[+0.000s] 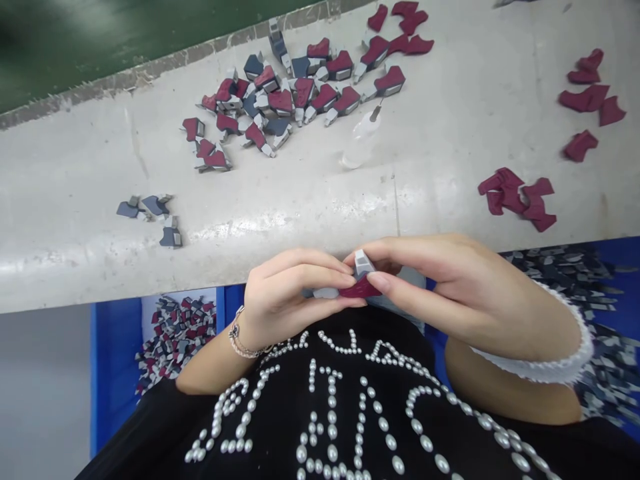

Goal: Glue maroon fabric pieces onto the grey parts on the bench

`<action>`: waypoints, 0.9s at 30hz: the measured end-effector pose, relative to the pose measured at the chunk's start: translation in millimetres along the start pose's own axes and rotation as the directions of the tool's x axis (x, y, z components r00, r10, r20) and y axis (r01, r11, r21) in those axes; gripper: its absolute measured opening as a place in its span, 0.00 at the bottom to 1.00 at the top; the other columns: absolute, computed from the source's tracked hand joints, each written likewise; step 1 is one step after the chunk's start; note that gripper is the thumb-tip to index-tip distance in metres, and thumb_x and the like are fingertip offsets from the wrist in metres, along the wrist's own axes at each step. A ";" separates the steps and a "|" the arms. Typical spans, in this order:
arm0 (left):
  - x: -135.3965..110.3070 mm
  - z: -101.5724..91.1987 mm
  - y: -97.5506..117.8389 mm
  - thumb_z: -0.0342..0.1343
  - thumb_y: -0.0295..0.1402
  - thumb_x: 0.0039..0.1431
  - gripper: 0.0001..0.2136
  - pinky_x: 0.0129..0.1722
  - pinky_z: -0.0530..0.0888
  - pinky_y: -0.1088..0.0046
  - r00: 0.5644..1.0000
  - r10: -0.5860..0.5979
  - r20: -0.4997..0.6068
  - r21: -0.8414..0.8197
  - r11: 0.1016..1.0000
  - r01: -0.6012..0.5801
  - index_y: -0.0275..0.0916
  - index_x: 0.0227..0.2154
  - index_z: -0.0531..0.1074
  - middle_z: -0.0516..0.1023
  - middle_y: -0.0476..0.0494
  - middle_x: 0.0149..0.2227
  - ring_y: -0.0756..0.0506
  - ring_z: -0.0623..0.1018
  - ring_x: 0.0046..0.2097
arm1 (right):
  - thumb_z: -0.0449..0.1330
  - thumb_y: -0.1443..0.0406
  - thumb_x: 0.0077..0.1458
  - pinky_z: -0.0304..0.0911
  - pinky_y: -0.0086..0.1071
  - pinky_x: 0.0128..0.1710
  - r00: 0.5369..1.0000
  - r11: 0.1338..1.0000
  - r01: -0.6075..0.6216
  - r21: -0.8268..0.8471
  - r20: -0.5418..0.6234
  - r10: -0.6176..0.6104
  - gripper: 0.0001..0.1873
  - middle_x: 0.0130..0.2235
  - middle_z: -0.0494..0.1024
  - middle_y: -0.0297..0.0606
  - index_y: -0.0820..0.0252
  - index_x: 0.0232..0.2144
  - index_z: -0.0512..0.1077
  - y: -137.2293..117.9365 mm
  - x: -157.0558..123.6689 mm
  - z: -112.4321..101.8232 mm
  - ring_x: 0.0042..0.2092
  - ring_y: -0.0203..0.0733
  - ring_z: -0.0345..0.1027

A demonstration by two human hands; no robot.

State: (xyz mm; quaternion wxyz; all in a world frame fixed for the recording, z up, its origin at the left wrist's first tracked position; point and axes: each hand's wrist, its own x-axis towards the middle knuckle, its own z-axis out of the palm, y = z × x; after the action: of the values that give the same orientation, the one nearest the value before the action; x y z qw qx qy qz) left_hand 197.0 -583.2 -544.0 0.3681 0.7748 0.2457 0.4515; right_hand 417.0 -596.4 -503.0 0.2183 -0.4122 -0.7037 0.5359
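Between both hands, just off the table's near edge, is a small plastic part (361,285) with a maroon face and a grey-white body. My left hand (295,290) pinches its left end between thumb and fingers. From the other side, my right hand (430,273) presses thumb and forefinger on its right end. The fingers hide much of the part. Farther off on the table lies a cluster of similar grey parts with maroon pieces (280,101). Loose maroon pieces (515,193) lie beyond my right hand, and a few dark grey and white parts (170,235) to the left.
A small clear bottle with a thin needle tip (361,137) is on the pale table (300,200). More maroon pieces (583,99) sit at the far right. Below the edge, a blue bin (107,360) at left holds many maroon-grey parts; dark grey parts (610,373) fill the right side.
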 end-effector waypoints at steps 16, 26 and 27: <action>-4.6 5.2 -0.8 0.69 0.31 0.52 0.12 0.37 0.85 0.76 0.996 0.020 -0.084 0.122 0.992 -0.010 0.39 0.40 0.77 0.83 0.48 0.37 0.50 0.84 0.37 | 0.50 0.62 0.69 0.62 0.25 0.30 0.998 0.995 -0.051 0.086 -0.042 0.055 0.12 0.35 0.75 0.31 0.60 0.38 0.70 -0.7 0.1 11.5 0.33 0.28 0.67; -11.3 9.3 -1.3 0.72 0.29 0.48 0.16 0.35 0.85 0.77 0.981 0.011 -0.196 0.090 0.996 0.007 0.41 0.40 0.77 0.82 0.50 0.37 0.52 0.83 0.36 | 0.49 0.65 0.69 0.69 0.28 0.47 0.972 0.963 0.167 -0.210 -0.128 -0.196 0.18 0.53 0.75 0.40 0.62 0.59 0.61 5.6 -7.7 21.6 0.50 0.36 0.72; -11.5 9.9 -1.7 0.72 0.28 0.48 0.16 0.35 0.84 0.77 0.981 0.011 -0.196 0.086 0.996 0.006 0.40 0.40 0.77 0.82 0.50 0.37 0.52 0.83 0.36 | 0.49 0.65 0.69 0.69 0.28 0.46 0.972 0.961 0.163 -0.222 -0.129 -0.194 0.18 0.52 0.75 0.40 0.62 0.59 0.62 6.1 -7.5 21.5 0.49 0.35 0.72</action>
State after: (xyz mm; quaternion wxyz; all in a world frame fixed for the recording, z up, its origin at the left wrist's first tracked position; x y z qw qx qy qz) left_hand 200.3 -593.8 -554.5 0.3079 0.7420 0.2991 0.5149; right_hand 407.3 -614.3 -514.7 0.2734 -0.4066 -0.7723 0.4044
